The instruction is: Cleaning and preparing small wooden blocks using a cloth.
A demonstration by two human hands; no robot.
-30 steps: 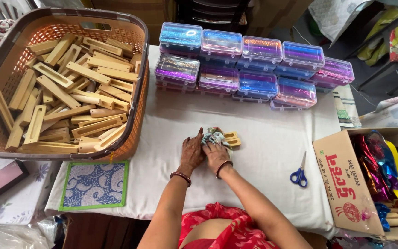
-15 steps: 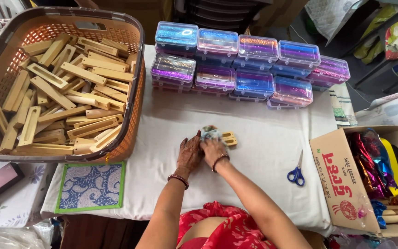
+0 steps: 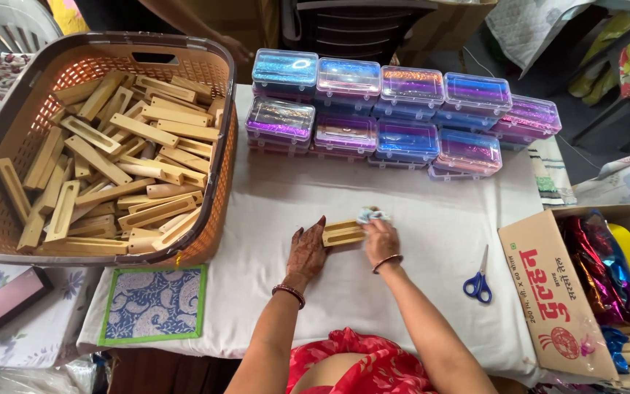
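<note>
Right grip (image 3: 380, 237) closed on crumpled cloth (image 3: 370, 216), left hand (image 3: 306, 252) flat steadying wooden block (image 3: 343, 233) below iridescent boxes (image 3: 402, 117).

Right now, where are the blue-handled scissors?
In the head view, the scissors lie on the white cloth to the right of the right hand, just left of the cardboard box.
</note>
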